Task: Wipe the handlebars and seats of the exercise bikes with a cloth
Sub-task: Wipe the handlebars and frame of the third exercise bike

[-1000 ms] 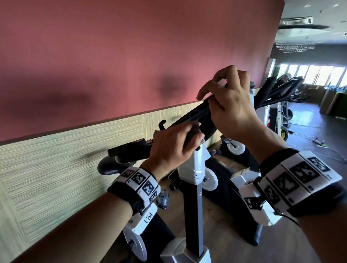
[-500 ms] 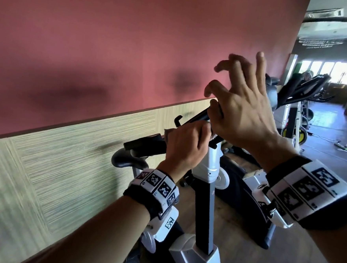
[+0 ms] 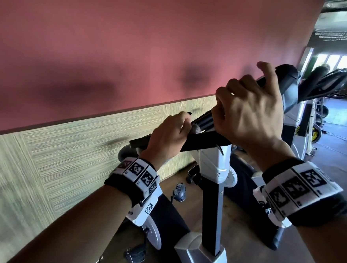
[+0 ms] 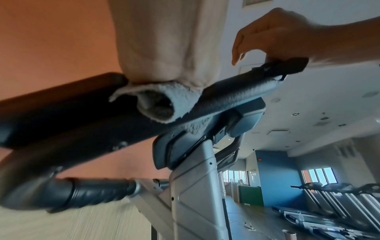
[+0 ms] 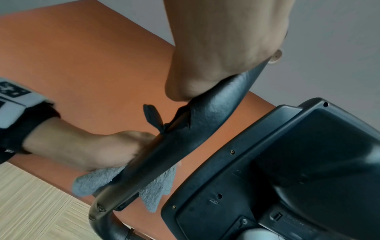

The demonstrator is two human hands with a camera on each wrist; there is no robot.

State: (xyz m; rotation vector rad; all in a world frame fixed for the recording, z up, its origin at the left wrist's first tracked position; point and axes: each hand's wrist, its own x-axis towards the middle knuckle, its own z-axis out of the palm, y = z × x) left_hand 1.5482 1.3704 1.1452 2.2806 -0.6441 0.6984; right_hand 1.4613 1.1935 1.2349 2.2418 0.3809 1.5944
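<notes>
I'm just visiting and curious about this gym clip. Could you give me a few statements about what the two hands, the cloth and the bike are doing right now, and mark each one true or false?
1. The left hand holds a grey cloth against the handlebar. True.
2. The right hand holds the cloth. False: the right hand grips the bare handlebar further along, with no cloth under it.
3. The handlebar's black covering is torn, with a loose flap sticking out. True.
4. The wall behind the bike is blue. False: it is red above, with a pale striped panel below.
5. The cloth is on the bike's seat. False: it is wrapped around the handlebar.
</notes>
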